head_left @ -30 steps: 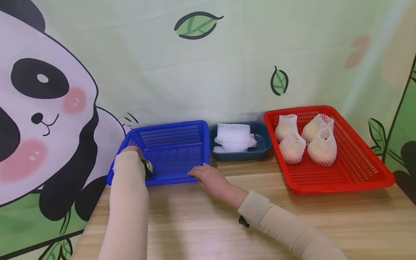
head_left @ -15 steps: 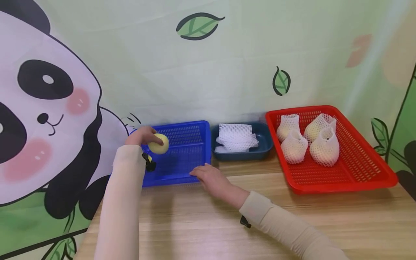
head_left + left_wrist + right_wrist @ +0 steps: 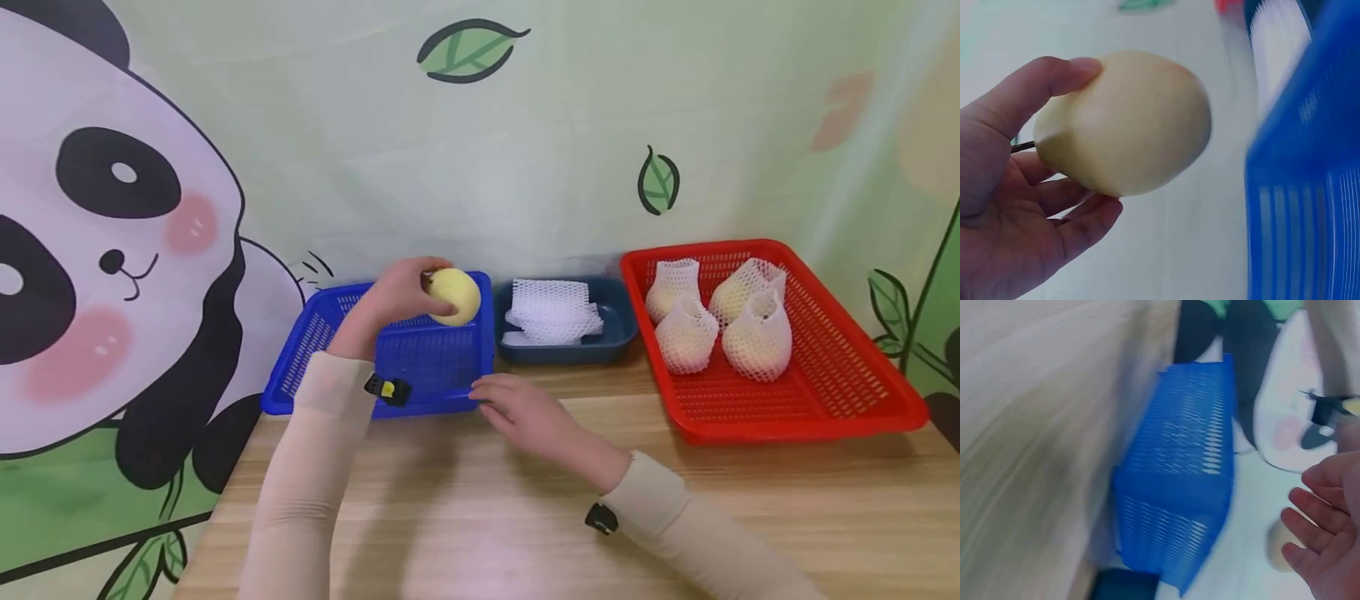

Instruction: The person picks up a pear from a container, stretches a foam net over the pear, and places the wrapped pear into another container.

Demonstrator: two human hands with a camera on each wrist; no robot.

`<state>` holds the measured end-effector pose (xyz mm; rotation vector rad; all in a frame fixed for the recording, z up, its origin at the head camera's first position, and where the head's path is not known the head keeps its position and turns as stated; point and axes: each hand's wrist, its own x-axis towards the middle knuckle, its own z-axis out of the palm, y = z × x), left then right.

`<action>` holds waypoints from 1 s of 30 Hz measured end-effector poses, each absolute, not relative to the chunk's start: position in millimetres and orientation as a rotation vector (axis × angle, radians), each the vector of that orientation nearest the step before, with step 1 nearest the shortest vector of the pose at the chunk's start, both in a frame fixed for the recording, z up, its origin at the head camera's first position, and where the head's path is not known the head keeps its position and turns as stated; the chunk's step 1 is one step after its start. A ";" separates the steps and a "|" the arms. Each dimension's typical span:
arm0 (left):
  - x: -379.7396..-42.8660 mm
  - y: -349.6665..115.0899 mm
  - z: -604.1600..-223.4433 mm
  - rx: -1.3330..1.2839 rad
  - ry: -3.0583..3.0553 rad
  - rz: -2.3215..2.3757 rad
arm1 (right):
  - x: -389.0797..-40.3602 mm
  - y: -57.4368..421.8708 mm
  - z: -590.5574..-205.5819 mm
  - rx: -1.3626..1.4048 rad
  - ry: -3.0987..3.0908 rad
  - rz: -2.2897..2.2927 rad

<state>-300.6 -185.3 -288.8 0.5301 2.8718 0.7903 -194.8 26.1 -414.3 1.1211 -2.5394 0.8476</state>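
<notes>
In the head view my left hand (image 3: 397,292) grips a pale yellow pear (image 3: 459,296) over the back right of the blue basket (image 3: 431,358). The left wrist view shows the thumb on one side of the pear (image 3: 1141,119) and fingers beneath it; its dark stem points toward the palm. My right hand (image 3: 536,421) is by the basket's front right corner, palm down over the table. From the right wrist, that hand (image 3: 1332,525) has loosely bent fingers and nothing in them.
A dark teal tray (image 3: 558,356) with white foam net sleeves (image 3: 555,312) stands between the blue basket and a red basket (image 3: 817,429). Several pears in foam nets (image 3: 757,337) sit in the red one. A printed cloth (image 3: 577,167) hangs behind the wooden table (image 3: 465,517).
My left hand has come up out of the blue basket with the pear and moved right. My right hand has shifted slightly right, off the basket's front rim.
</notes>
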 end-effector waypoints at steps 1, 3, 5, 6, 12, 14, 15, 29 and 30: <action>-296.7 -176.9 -290.8 0.563 2.858 0.809 | -190.9 33.3 -410.9 1.111 -2.524 0.868; -289.9 -160.4 -296.2 0.612 2.835 0.813 | -183.5 47.8 -405.3 1.079 -2.492 0.903; -284.6 -145.5 -302.3 0.652 2.822 0.788 | -178.9 60.4 -401.7 1.042 -2.460 0.915; -281.9 -138.1 -305.7 0.674 2.819 0.770 | -176.7 66.6 -400.9 1.022 -2.446 0.916; -268.6 -101.9 -332.1 0.788 2.785 0.706 | -161.1 100.1 -406.0 0.945 -2.459 0.903; -264.7 -92.0 -340.6 0.822 2.770 0.708 | -155.4 109.0 -409.5 0.950 -2.455 0.887; -262.7 -87.1 -344.8 0.836 2.765 0.704 | -152.7 113.0 -411.6 0.956 -2.449 0.879; -243.1 -53.7 -414.2 0.773 2.739 0.815 | -131.9 139.1 -426.7 0.962 -2.390 0.893; -242.7 -53.1 -417.3 0.762 2.736 0.826 | -131.4 139.9 -427.9 0.965 -2.392 0.897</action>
